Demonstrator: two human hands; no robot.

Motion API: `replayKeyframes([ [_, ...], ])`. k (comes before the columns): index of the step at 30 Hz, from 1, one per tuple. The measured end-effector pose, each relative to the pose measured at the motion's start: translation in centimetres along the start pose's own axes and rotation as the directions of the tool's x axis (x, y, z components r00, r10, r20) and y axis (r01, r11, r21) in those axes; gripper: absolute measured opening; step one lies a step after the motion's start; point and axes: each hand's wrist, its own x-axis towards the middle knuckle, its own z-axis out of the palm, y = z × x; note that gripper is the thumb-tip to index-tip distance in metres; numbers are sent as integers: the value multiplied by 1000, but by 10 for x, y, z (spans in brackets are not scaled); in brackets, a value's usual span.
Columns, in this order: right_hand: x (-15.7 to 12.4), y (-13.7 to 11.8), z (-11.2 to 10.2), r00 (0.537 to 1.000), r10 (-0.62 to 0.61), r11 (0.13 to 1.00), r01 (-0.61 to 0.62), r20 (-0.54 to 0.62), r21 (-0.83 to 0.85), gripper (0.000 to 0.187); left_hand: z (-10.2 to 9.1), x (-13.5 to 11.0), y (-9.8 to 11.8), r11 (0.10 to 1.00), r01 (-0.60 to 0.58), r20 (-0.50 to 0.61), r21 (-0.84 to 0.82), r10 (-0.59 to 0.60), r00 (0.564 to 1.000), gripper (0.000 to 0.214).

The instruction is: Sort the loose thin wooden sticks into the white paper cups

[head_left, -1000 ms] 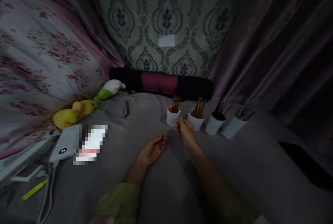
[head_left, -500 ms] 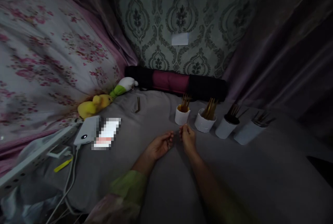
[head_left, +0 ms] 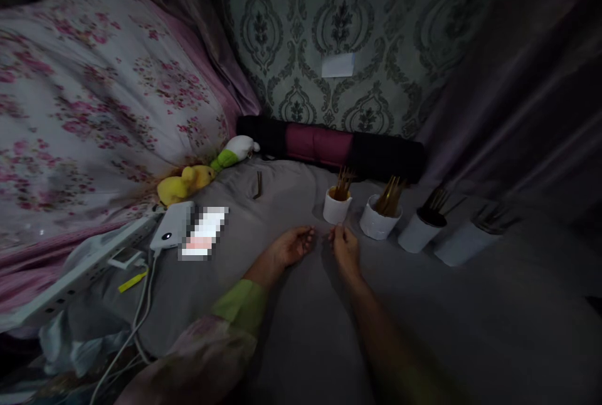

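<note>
Curling loosely near white, yellow-lined cup (head_left: 336, 209) of thin brown sticks (head_left: 345, 180), hands (head_left: 347, 253), any hold unclear

Head view: from the wearer's head, looking forward and down over wrinkled grey cloth (head_left: 310, 330).
Wall: grey-green damask-patterned wallpaper (head_left: 303, 54), faced nearly square-on, farthest off.
Hands: bare left hand (head_left: 292, 248) and bare right hand (head_left: 347, 251) closer, near mid-frame.
Sides: pink-flowered white fabric (head_left: 117, 91) at left; mauve curtain (head_left: 531, 110) at right.
</note>
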Motion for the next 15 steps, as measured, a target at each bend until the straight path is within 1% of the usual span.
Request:
replayKeyframes([
  [3, -2, -3, -3, 998, -63, 994, 65, 25, -88, 42, -3, 6, 12, 999, -40, -43, 29, 41, 998, 13],
  [7, -6, -8, -6, 995, -95, 978, 99, 31, -182, 43, -6, 14, 28, 993, -85, -88, 77, 91, 992, 15],
  [10, -7, -10, -7, 994, -93, 972, 102, 49, -210, 42, -8, 21, 40, 986, -112, -117, 127, 127, 985, 15],
  [15, -6, -9, -6, 996, -82, 972, 89, 40, -217, 42, -12, 33, 57, 960, -155, -169, 234, 197, 966, 14],
])
